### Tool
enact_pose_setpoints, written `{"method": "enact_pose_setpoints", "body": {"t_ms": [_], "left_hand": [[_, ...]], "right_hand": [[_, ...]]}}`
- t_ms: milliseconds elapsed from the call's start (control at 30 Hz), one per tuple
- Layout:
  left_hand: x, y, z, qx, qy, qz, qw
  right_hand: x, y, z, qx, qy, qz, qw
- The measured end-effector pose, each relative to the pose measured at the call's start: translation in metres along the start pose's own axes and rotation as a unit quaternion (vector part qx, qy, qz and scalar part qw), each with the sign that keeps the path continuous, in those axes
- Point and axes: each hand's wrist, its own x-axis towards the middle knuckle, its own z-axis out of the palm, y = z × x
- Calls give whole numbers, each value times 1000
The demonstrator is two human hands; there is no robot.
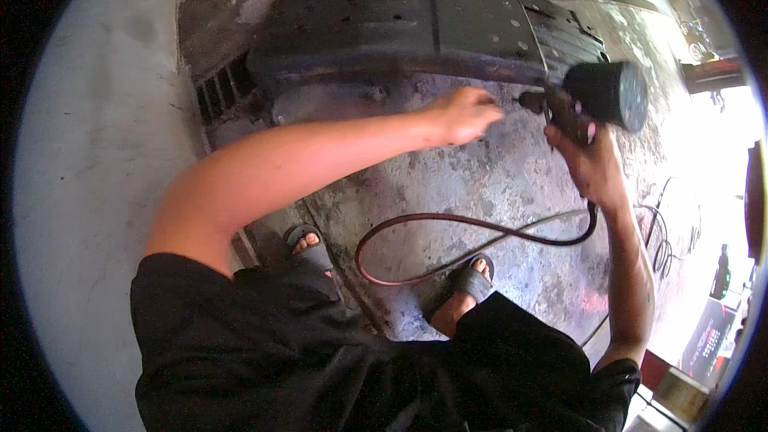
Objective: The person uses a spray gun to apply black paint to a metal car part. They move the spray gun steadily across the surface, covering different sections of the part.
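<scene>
My right hand [592, 164] is wrapped around the grip of a dark spray gun [570, 114], which has a large black cylindrical cup [602, 94]. From the base of the grip hangs a dark red hose [432, 218], looping over the floor. My left hand [466, 118] is just left of the gun's nozzle end, apart from it, with fingers curled together. Slight blur hides whether anything small is between those fingers. Beyond both hands lies a large black panel [384, 20] dotted with holes, its near edge bent down.
Stained concrete floor [528, 184] spreads under the panel. Drain grates [224, 90] run at the left and along the far side. A pale wall [104, 176] rises at left. Coiled cable [664, 256], a dark bottle [722, 272] and a box [708, 336] are at right. My sandalled feet stand near the hose.
</scene>
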Motion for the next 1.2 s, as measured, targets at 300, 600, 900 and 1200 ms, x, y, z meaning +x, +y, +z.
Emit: {"method": "enact_pose_setpoints", "body": {"t_ms": [300,600,900,1200], "left_hand": [[-117,-119,-8,-148,-135,-76,977],[-123,-159,12,-265,-227,-134,928],[-92,-117,-7,-88,-259,-91,958],[-51,-72,34,232,-337,-4,912]], "right_hand": [[17,-94,43,-47,27,-36,998],[13,-97,66,-21,-12,81,996],[2,-46,17,-117,72,95,986],[-26,19,-33,-152,129,126,972]]}}
